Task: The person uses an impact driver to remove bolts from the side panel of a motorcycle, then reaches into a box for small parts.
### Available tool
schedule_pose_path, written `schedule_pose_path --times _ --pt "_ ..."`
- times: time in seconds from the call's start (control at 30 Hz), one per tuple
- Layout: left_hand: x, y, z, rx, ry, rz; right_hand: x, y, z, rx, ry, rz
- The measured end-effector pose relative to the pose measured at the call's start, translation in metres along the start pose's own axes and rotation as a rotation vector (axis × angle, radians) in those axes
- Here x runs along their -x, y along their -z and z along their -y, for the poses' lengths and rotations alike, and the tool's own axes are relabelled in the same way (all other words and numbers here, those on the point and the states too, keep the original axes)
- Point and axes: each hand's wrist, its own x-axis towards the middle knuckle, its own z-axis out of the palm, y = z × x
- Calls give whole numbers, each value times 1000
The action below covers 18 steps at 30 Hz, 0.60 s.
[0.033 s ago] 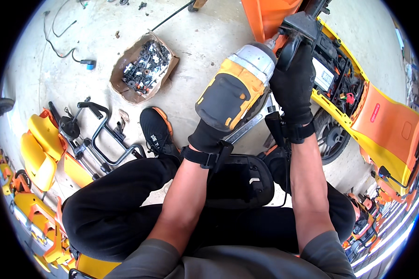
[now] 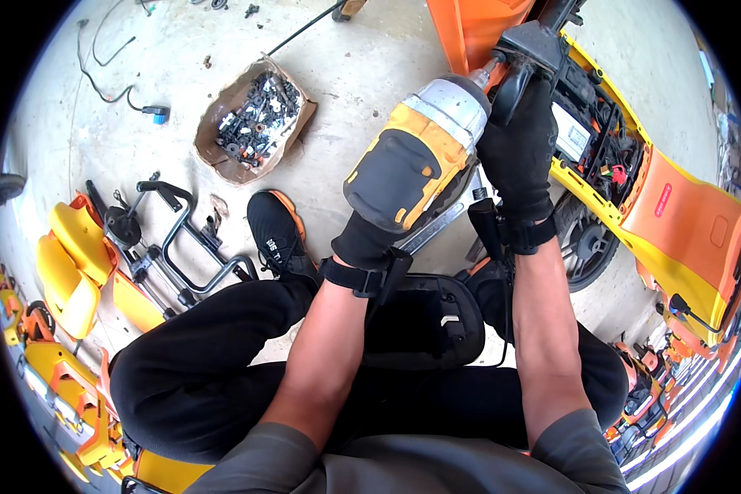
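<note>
A yellow, black and silver power driver (image 2: 416, 152) is gripped in my gloved left hand (image 2: 362, 239), most of whose fingers are hidden behind it. Its socket tip meets a black metal bracket (image 2: 527, 43) at the top. My gloved right hand (image 2: 514, 148) is closed on the black metal part just below that bracket, right of the driver's head. An orange panel (image 2: 465, 29) stands behind the bracket. Beside my right hand is an open yellow scooter body (image 2: 582, 187) with wiring and a silver-labelled box inside. A silver metal bar (image 2: 428, 232) shows below the driver.
A cardboard box of small hardware (image 2: 230, 173) sits on the concrete floor (image 2: 346, 90) ahead-left. Metal tube frames (image 2: 185, 239) and yellow seats (image 2: 74, 272) lie left, a cable (image 2: 103, 95) beyond. A black wheel (image 2: 584, 255) is at right. An open black container (image 2: 461, 313) is between my legs.
</note>
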Motion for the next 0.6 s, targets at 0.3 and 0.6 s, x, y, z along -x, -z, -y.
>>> schedule_pose_path --times 0.3,0.6 --pt "0 3 0 86 88 -4 0 0 0 -31 -2 6" --pt "1 1 0 62 75 -2 1 -2 -4 -19 -5 0"
